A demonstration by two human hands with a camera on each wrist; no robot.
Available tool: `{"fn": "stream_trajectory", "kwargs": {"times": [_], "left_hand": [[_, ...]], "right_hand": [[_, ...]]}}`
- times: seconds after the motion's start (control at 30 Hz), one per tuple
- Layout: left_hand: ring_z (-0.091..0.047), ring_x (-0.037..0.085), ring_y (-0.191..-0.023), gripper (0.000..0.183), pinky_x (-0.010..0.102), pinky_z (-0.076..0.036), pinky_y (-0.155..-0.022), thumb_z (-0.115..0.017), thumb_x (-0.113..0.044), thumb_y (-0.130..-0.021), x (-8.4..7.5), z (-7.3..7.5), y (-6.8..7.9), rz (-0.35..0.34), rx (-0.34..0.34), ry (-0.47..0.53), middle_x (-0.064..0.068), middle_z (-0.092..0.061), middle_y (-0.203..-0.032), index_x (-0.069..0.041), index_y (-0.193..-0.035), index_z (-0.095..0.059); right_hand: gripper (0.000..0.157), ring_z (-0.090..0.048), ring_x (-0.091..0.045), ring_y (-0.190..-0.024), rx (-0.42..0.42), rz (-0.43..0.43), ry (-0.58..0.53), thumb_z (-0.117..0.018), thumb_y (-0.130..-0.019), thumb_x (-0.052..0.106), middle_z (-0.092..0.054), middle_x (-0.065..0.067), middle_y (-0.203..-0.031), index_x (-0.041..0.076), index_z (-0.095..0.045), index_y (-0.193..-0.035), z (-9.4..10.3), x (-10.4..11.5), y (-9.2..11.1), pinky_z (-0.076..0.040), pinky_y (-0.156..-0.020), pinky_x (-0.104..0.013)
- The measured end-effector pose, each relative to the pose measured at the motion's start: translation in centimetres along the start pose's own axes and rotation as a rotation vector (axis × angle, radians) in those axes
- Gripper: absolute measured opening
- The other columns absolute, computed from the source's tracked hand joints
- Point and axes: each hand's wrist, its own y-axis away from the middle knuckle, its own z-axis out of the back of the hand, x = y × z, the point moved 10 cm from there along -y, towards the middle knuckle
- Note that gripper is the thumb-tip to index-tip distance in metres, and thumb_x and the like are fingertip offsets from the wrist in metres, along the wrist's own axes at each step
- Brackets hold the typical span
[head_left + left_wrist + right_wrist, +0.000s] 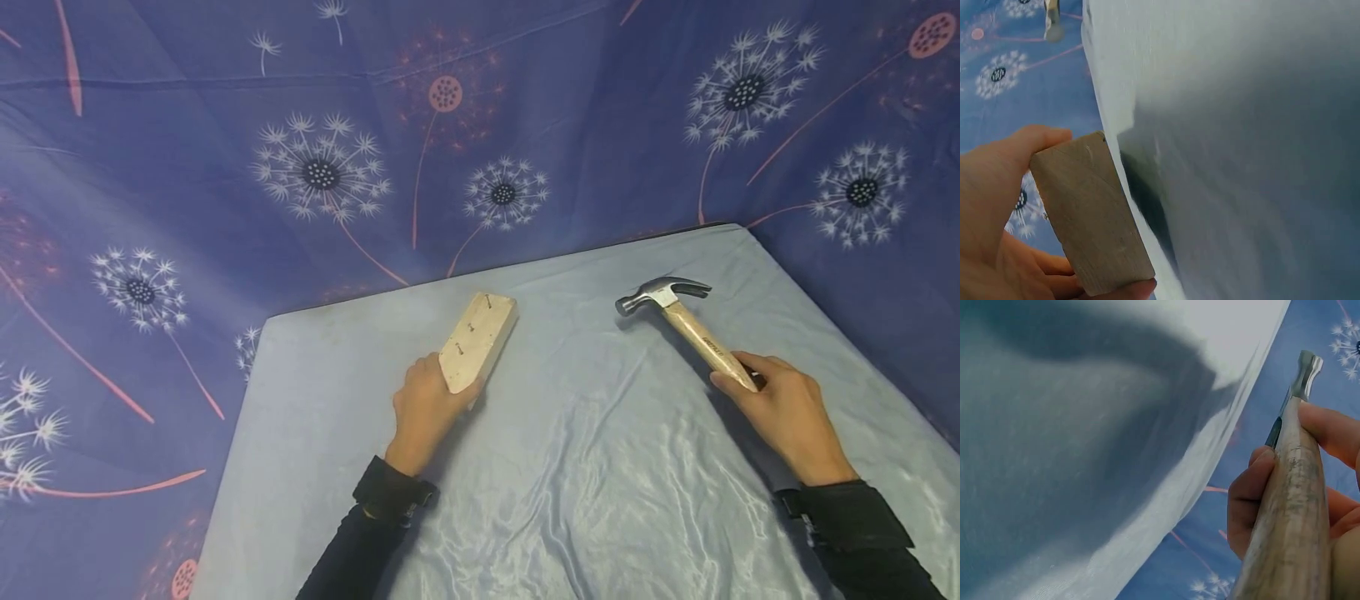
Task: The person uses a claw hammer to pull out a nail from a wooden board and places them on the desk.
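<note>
A pale wooden block [477, 340] with 3 nails [471, 327] standing out of its top face is gripped at its near end by my left hand [431, 408]. In the left wrist view the end face of the block [1094, 212] shows, thumb on one edge and fingers round the other. My right hand [787, 412] holds a claw hammer [693, 329] by the lower part of its wooden handle. Its metal head [663, 292] points away, with the striking face to the left and the claw to the right. The right wrist view shows fingers curled round the handle [1291, 512].
A light blue satin cloth [570, 467] with wrinkles covers the table. Behind and to the left hangs a purple-blue fabric [585, 125] printed with dandelions. The table's far edge [495, 268] runs along this fabric. Black bands [393, 490] circle both wrists.
</note>
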Motion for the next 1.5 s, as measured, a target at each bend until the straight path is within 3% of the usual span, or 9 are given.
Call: {"fn": "stream_trajectory", "kwargs": {"times": [0.2,0.43,0.57,0.93,1.17,1.37,1.5], "left_hand": [[-0.05,0.016,-0.078,0.065,0.037,-0.041,-0.051,-0.063,-0.069,-0.075,-2.3,-0.5,0.5,-0.041,0.006,-0.011,-0.001,-0.052,-0.088,-0.013,-0.106,-0.058],[-0.049,0.017,-0.077,0.065,0.034,-0.038,-0.047,-0.062,-0.069,-0.076,-5.5,-1.2,1.7,-0.123,0.002,-0.026,0.001,-0.05,-0.086,-0.011,-0.104,-0.057],[-0.049,0.017,-0.076,0.068,0.032,-0.036,-0.045,-0.064,-0.068,-0.075,-6.6,-1.8,2.4,-0.163,0.007,-0.033,0.001,-0.049,-0.086,-0.009,-0.108,-0.057],[-0.048,0.016,-0.075,0.063,0.032,-0.034,-0.045,-0.061,-0.069,-0.074,-7.4,-3.0,3.6,-0.179,0.01,-0.018,-0.003,-0.048,-0.085,-0.015,-0.106,-0.055],[-0.045,0.016,-0.075,0.067,0.03,-0.034,-0.045,-0.065,-0.067,-0.074,-7.3,-3.2,4.3,-0.178,-0.002,0.006,-0.002,-0.045,-0.085,-0.012,-0.111,-0.054],[-0.046,0.019,-0.082,0.081,0.031,-0.037,-0.049,-0.063,-0.072,-0.077,-7.4,-2.9,4.5,-0.206,0.069,0.033,0.001,-0.048,-0.091,-0.008,-0.125,-0.051],[-0.051,0.021,-0.091,0.081,0.036,-0.042,-0.055,-0.055,-0.072,-0.083,-7.2,-2.7,4.0,-0.21,0.154,0.076,0.003,-0.053,-0.101,-0.009,-0.132,-0.05]], "right_hand": [[0.059,-0.058,-0.026,-0.083,0.002,0.027,-0.03,-0.07,-0.087,0.045,-0.063,-0.011,-0.108,0.011,-0.059,-0.134,0.1,1.7,0.5,-0.042,-0.063,-0.036],[0.055,-0.056,-0.016,-0.07,-0.02,0.117,-0.046,-0.074,-0.084,0.04,-0.065,-0.003,-0.099,0.012,-0.062,-0.13,0.4,4.0,1.1,-0.042,-0.059,-0.029],[0.054,-0.055,-0.014,-0.072,-0.033,0.156,-0.059,-0.076,-0.083,0.038,-0.065,-0.001,-0.1,0.014,-0.064,-0.129,0.4,5.0,1.5,-0.041,-0.06,-0.024],[0.054,-0.053,-0.007,-0.077,-0.059,0.233,-0.071,-0.078,-0.082,0.034,-0.065,0.002,-0.105,0.015,-0.063,-0.13,0.1,6.6,2.4,-0.038,-0.063,-0.015],[0.054,-0.056,-0.009,-0.081,-0.042,0.231,-0.086,-0.078,-0.082,0.034,-0.065,0.001,-0.107,0.016,-0.063,-0.13,-0.3,6.8,2.3,-0.039,-0.066,-0.014],[0.053,-0.056,-0.007,-0.08,-0.02,0.242,-0.092,-0.077,-0.083,0.034,-0.065,0.004,-0.108,0.018,-0.063,-0.131,-0.6,7.1,2.4,-0.04,-0.065,-0.014],[0.053,-0.056,-0.006,-0.083,-0.03,0.301,-0.077,-0.078,-0.082,0.031,-0.065,0.003,-0.109,0.017,-0.063,-0.13,-0.7,8.0,2.5,-0.04,-0.068,-0.015]]}}
